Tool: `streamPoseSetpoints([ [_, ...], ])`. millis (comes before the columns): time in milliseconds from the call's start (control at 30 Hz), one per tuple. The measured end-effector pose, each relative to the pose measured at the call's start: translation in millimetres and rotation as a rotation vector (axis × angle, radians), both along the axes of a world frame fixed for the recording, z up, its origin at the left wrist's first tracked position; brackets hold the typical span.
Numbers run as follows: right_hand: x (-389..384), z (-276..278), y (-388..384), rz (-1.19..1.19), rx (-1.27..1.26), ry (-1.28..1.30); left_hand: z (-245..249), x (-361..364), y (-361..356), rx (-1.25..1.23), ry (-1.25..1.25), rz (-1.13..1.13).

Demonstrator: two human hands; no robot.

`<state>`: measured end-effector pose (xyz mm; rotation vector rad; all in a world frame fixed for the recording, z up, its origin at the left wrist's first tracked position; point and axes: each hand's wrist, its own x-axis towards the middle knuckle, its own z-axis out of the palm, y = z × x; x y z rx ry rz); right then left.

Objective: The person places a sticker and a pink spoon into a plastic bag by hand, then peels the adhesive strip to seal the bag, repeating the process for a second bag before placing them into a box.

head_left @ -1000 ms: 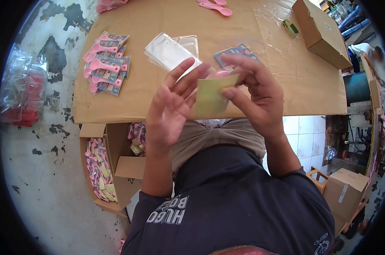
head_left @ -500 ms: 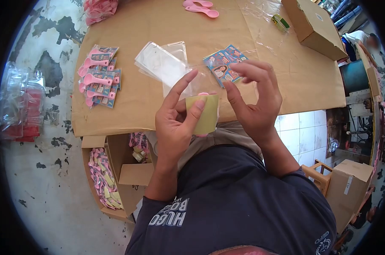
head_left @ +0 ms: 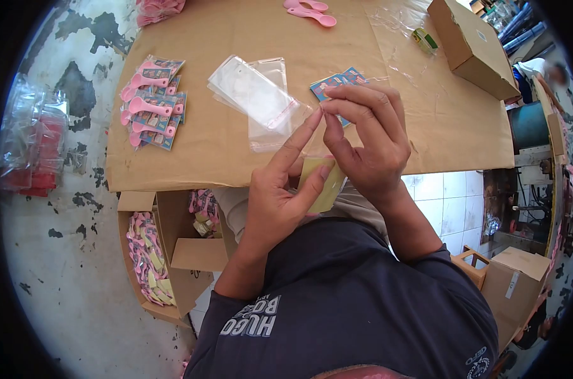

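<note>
My left hand [head_left: 279, 201] grips a clear plastic bag holding a card with a plain yellow back [head_left: 323, 192], thumb on its face. A pink bit shows at the packet's lower end. At the bag's top, the fingertips of my right hand [head_left: 373, 136] are pinched together, meeting my left index fingertip; they appear to be on the bag's thin clear flap. Just beyond my hands lie flat clear bags [head_left: 251, 95] and blue printed cards [head_left: 322, 84], partly hidden by my right fingers. Bagged pink spoons with cards [head_left: 152, 106] are piled at the left.
Loose pink spoons [head_left: 311, 12], a tape roll [head_left: 424, 40] and a carton [head_left: 469, 47] occupy the table's far side. Below the table's left edge stands an open box [head_left: 163, 252] of packed spoons. Another carton [head_left: 514, 278] and a wooden stool [head_left: 473, 264] are at right.
My right hand has come in leftward from apart and closed its fingertips at the bag's top. My left hand has shifted right with the packet, which is now more tilted.
</note>
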<state>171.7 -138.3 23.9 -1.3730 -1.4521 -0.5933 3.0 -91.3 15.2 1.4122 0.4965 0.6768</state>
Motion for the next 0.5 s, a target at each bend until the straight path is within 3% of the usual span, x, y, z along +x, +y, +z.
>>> streamPoseSetpoints([
  [100,3.8,5.2,-6.5,0.031,-0.032,0.128,-6.3,-0.3,3.8,0.22,0.078,-0.044],
  [167,10.6,5.6,-9.5,0.042,-0.051,0.233,-1.2,0.9,1.6,0.142,0.058,-0.077],
  [200,18.5,5.0,-9.1,0.128,0.02,0.471,2.8,2.8,-1.9,0.144,0.059,-0.083],
  [267,28.2,10.5,-16.4,0.274,0.113,0.898,10.1,7.3,-9.9,-0.131,-0.04,0.033],
  [300,33.5,13.2,-21.6,0.27,0.117,0.901,11.0,5.5,-7.8,-0.13,-0.037,0.029],
  [367,43.4,16.3,-28.4,0.555,0.251,1.202,12.7,0.7,0.8,-0.192,-0.072,0.014],
  [433,41.8,15.3,-34.8,0.507,0.276,1.22,6.9,-0.7,6.9,-0.165,-0.089,0.037],
  [500,46.3,7.2,-45.3,0.855,0.121,1.289,0.7,-2.0,11.9,-0.143,-0.106,0.068],
])
